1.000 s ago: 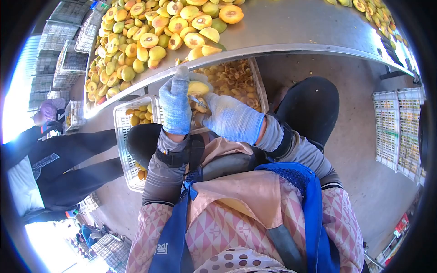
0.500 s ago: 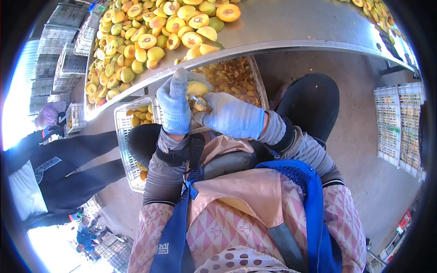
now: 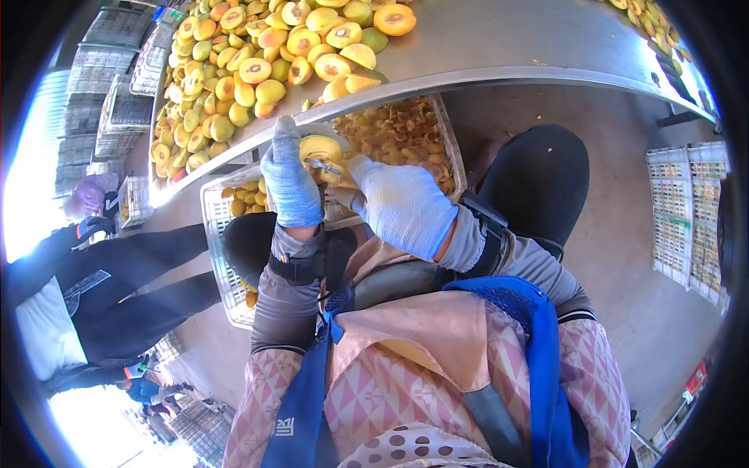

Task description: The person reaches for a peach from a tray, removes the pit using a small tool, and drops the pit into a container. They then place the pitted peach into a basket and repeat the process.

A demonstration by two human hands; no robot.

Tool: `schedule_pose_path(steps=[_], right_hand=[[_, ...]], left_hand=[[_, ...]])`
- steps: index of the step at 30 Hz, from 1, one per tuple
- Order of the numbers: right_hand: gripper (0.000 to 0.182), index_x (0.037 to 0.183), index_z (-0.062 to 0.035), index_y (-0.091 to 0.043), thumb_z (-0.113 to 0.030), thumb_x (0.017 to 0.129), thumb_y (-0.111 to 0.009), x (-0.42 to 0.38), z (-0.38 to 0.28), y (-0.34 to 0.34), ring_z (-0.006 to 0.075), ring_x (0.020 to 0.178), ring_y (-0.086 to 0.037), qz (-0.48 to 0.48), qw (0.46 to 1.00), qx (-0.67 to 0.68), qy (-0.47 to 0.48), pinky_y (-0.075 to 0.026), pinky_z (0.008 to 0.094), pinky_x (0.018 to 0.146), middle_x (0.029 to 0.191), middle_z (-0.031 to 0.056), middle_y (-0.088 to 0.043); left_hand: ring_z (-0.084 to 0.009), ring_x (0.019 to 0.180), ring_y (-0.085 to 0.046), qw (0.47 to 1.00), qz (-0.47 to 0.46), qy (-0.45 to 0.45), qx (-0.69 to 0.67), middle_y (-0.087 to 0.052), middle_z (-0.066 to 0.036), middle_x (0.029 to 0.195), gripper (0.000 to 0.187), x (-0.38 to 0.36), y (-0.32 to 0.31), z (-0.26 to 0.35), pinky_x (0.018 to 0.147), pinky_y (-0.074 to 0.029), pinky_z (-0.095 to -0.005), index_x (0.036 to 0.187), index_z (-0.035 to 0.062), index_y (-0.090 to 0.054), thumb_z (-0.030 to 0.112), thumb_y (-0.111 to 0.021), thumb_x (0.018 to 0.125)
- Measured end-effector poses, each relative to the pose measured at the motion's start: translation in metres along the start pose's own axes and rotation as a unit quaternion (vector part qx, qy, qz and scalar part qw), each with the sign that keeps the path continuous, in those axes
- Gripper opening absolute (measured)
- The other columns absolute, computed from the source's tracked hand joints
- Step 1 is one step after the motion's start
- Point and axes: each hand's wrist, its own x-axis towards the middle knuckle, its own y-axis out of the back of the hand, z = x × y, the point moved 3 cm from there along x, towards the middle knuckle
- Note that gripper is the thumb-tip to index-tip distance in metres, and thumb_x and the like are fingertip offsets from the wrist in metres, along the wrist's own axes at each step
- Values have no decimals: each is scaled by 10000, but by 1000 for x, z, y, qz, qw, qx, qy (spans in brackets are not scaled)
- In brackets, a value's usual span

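Note:
My left hand (image 3: 292, 183), in a pale blue knit glove, is closed around a yellow peach half (image 3: 321, 147) with its thumb upright along the side. In my right hand (image 3: 407, 207), also gloved, is a small metal-bladed hand tool (image 3: 325, 166), whose handle is mostly hidden by the fingers. The blade touches the cut face of the fruit. Both hands are over a crate of peelings and scraps (image 3: 394, 140), just below the table edge.
A large heap of peach halves (image 3: 234, 78) lies on the metal table (image 3: 484, 47). A white crate (image 3: 214, 234) with fruit stands by my left knee. Another white crate (image 3: 686, 218) is at far right. A person in dark trousers (image 3: 140, 269) stands at left, near stacked crates (image 3: 94, 101).
My right hand has tilted and shifted slightly downward, and the tool's blade shows more clearly against the peach half. My left hand has turned a little, its grip kept.

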Motion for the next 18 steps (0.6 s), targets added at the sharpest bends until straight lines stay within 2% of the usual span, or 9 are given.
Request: schedule_pose_path(steps=[1,4,5,7,8,10,12,15,18], right_hand=[[283,1036,-28,-582,-250,875,-652,-1,-1,-2,395,722,-665,27,999,-16,17,-537,455,615,880,215,-674],[309,1075,-35,-586,-246,864,-663,3,6,-3,387,739,-667,11,1000,6,19,-537,449,620,840,218,-669],[318,1090,-38,-586,-245,861,-664,5,10,-7,385,736,-666,18,998,53,30,-536,448,617,828,218,-667],[340,1122,-45,-586,-243,857,-666,7,20,-17,382,731,-664,33,987,147,51,-535,447,609,805,216,-662],[351,1135,-46,-584,-242,856,-667,6,19,-17,383,727,-664,29,988,140,49,-534,446,606,806,212,-663],[373,1161,-47,-580,-242,855,-667,5,17,-11,384,720,-662,21,991,126,46,-533,444,599,807,205,-665],[355,1138,-39,-582,-230,850,-665,4,11,-6,381,710,-663,8,998,45,40,-533,443,594,794,200,-665],[336,1100,-27,-584,-217,836,-668,4,8,-2,377,700,-665,-9,998,-37,48,-534,443,590,770,197,-660],[323,1065,-18,-584,-210,821,-672,5,9,-4,374,693,-665,-22,996,-67,60,-534,445,589,747,199,-651]], left_hand=[[-123,734,-632,1000,5,-8,2,-665,-84,873,451,0,1,-2,662,-521,-260,1016,-36,-627,379,-452,1011],[-135,771,-639,997,-52,4,53,-662,-90,900,422,-5,3,8,681,-525,-265,1086,-41,-600,351,-467,1006],[-138,784,-641,995,-64,11,75,-661,-93,906,415,-4,4,8,686,-527,-267,1109,-39,-592,342,-467,1006],[-123,703,-629,992,-65,-67,86,-666,-76,811,405,-5,1,9,637,-510,-262,1031,-53,-643,326,-503,1000],[-116,662,-622,988,-65,-105,91,-668,-68,763,405,-6,0,9,613,-502,-259,992,-60,-668,317,-521,997],[-128,663,-627,972,-94,-141,163,-673,-79,768,393,-4,-3,16,627,-509,-262,991,-64,-670,302,-527,993],[-138,669,-631,963,-109,-158,188,-678,-89,778,380,1,3,12,643,-516,-264,997,-67,-669,287,-530,990],[-144,692,-641,979,-117,-118,117,-686,-99,799,369,9,10,-7,668,-525,-265,1007,-68,-665,273,-526,989],[-141,714,-652,992,-126,0,14,-690,-102,812,370,3,6,3,681,-531,-263,996,-59,-665,282,-519,992]])
